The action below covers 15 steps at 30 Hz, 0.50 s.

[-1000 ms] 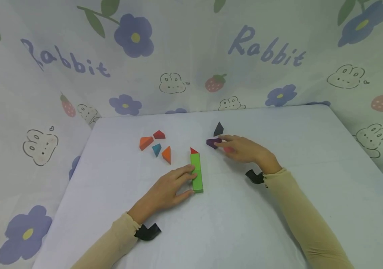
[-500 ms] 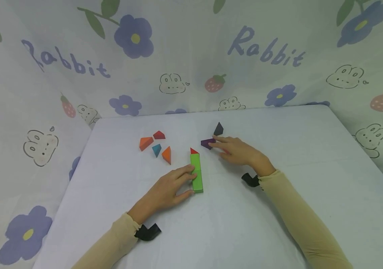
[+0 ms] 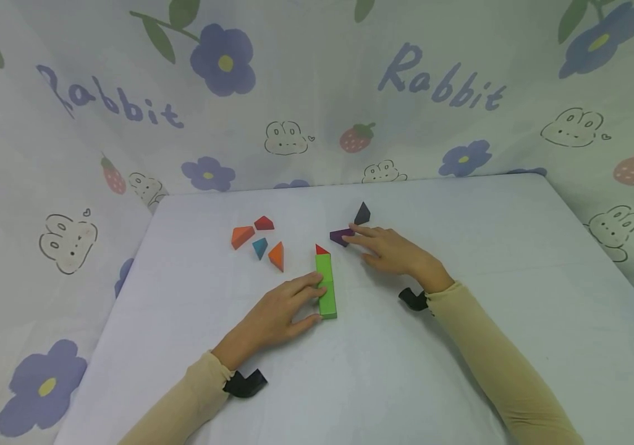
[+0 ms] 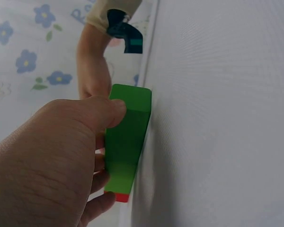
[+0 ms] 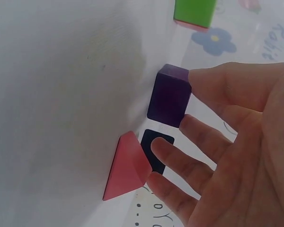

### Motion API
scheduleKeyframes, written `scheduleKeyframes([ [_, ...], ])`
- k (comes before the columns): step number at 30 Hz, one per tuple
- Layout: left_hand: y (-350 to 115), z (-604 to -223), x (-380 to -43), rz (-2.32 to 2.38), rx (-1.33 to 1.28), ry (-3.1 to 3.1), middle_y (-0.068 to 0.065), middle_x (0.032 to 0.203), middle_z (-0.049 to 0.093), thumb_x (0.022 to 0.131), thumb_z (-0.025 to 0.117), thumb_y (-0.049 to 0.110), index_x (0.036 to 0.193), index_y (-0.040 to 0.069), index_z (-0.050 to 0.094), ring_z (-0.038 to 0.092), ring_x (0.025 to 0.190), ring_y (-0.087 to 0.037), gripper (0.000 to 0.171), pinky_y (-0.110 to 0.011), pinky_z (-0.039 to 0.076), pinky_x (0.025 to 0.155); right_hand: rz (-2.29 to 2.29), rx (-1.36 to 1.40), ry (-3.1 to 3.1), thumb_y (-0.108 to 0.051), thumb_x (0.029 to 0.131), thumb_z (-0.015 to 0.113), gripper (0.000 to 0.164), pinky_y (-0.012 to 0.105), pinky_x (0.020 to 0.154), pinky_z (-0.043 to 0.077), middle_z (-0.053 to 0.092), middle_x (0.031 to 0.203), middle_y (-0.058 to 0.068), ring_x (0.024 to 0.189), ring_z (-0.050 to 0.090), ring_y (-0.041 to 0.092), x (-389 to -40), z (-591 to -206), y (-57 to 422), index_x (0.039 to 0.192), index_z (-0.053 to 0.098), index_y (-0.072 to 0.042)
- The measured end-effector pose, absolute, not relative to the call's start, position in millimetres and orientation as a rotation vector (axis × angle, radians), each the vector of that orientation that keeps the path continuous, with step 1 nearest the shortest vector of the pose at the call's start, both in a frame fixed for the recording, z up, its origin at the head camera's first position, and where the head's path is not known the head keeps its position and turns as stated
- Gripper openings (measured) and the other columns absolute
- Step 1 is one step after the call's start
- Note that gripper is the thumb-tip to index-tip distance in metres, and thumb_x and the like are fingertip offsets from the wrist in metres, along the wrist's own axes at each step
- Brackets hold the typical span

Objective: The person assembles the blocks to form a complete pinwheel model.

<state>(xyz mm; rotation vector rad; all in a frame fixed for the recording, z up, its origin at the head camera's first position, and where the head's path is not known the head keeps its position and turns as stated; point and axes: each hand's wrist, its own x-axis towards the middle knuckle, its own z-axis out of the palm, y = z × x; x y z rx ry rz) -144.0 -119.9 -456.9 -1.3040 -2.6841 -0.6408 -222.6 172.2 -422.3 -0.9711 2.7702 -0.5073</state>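
Observation:
In the head view, two green blocks [image 3: 326, 301] lie end to end, with a small red triangular piece [image 3: 322, 249] at their far end. My left hand [image 3: 275, 315] rests on them from the left, fingertips on top and thumb by the near end. A purple block [image 3: 340, 237] lies further back to the right. My right hand [image 3: 397, 252] touches its right part with fairly straight fingertips; in the head view the thumb stays apart. The right wrist view shows a pinkish-red slanted block [image 5: 128, 168] near the lower fingers, largely hidden from the head view.
Behind the right hand stands a black wedge block [image 3: 363, 213]. Left of the green row lie two orange pieces [image 3: 276, 256], a blue piece [image 3: 259, 248] and a red piece [image 3: 264, 223]. The white table [image 3: 461, 210] meets a printed cloth [image 3: 317, 80] at the back.
My right hand has slid leftward, and the purple block has shifted left with it, closer to the green row. The left hand and green blocks have kept their place.

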Motion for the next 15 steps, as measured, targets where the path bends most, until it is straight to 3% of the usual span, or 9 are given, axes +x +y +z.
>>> scheduleKeyframes([
  [15,-119.7,-458.0,-145.1,-0.628,-1.313,-2.672,-0.003,0.147,0.050,0.090,0.071,0.034,0.131,0.016,0.061,0.044,0.139,-0.016,0.046,-0.035,0.045,0.109,-0.543,-1.020,2.766,-0.011,0.096,0.059,0.054,0.059,0.114,0.032,0.033,0.158,0.011,0.141,0.038,0.038,-222.5,-426.7,171.7,0.147,0.045,-0.017],
])
